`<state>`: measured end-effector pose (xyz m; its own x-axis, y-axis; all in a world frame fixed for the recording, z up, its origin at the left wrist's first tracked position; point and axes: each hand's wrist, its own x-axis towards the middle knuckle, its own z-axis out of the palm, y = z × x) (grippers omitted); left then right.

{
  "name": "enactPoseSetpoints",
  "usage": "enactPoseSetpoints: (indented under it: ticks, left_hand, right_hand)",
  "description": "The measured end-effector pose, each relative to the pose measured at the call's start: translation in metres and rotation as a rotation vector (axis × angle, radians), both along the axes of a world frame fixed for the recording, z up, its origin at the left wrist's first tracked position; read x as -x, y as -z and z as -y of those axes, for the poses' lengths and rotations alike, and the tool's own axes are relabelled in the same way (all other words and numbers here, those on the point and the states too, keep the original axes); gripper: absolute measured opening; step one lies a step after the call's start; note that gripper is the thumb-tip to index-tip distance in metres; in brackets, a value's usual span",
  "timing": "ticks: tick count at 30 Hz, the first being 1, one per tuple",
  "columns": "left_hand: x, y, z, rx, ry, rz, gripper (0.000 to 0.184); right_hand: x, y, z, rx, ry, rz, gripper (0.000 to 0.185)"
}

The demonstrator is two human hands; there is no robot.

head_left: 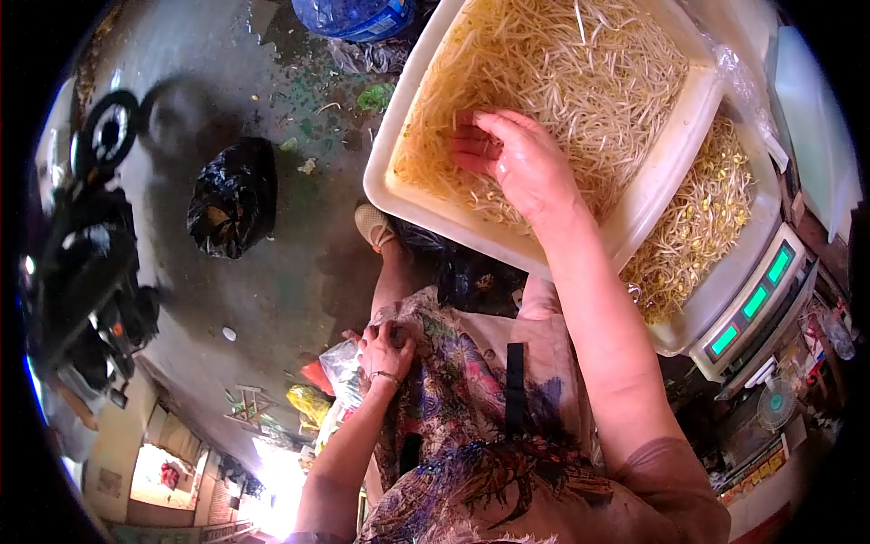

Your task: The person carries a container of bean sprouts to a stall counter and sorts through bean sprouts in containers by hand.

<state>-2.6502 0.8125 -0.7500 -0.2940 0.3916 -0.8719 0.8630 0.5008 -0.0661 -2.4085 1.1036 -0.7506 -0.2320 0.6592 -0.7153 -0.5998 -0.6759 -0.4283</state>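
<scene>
Bean sprouts (pixel 580 82) fill a large white tub (pixel 391 177), afloat in yellowish water. My right hand (pixel 512 159) reaches into the tub over the sprouts, its fingers slightly curved and apart at the water's surface. I see nothing held in it; the fingertips are partly hidden. My left hand (pixel 385 354) lies on the patterned cloth (pixel 444 372) over my knee, fingers spread and loosely bent, with a bracelet at the wrist. Right of the tub, a second container (pixel 766 195) holds more sprouts with yellow heads (pixel 702 218).
A scale (pixel 750 299) with green lit displays stands at the right. A black plastic bag (pixel 234 198) sits on the wet floor (pixel 299 236). A blue container (pixel 355 16) is beside the tub's far left corner. A dark motorbike (pixel 91 281) stands at far left.
</scene>
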Motion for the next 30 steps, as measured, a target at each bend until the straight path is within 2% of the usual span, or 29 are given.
enactPoseSetpoints:
  ticks: [3,8,13,16,18,20,27,30]
  left_hand:
    - [0.000,0.003,0.003,-0.021,0.064,-0.035,0.054]
    - [0.001,0.002,-0.002,0.059,-0.042,0.005,0.054]
    - [0.000,0.003,-0.001,0.061,-0.020,0.004,0.054]
    - [0.000,0.002,-0.003,0.046,-0.046,0.014,0.054]
    - [-0.001,0.001,-0.005,0.056,-0.065,0.019,0.054]
    - [0.000,0.003,-0.004,0.063,-0.057,0.010,0.055]
    - [-0.001,0.000,-0.005,0.056,-0.055,-0.002,0.055]
    - [-0.002,0.000,-0.003,-0.037,0.040,-0.036,0.052]
  right_hand:
    - [0.004,0.001,-0.005,0.054,0.002,-0.014,0.022]
    - [0.002,-0.007,-0.010,0.047,0.005,-0.089,0.023]
    - [-0.006,-0.006,-0.006,0.042,-0.054,-0.121,0.024]
    - [-0.014,-0.016,-0.004,-0.111,-0.134,-0.068,0.027]
    - [-0.017,-0.027,-0.008,-0.133,-0.056,0.040,0.029]
    - [-0.016,-0.035,-0.016,-0.142,-0.004,0.016,0.025]
    - [-0.017,-0.019,-0.026,-0.102,0.113,0.067,0.022]
    - [-0.016,-0.008,-0.025,-0.073,0.174,0.075,0.023]
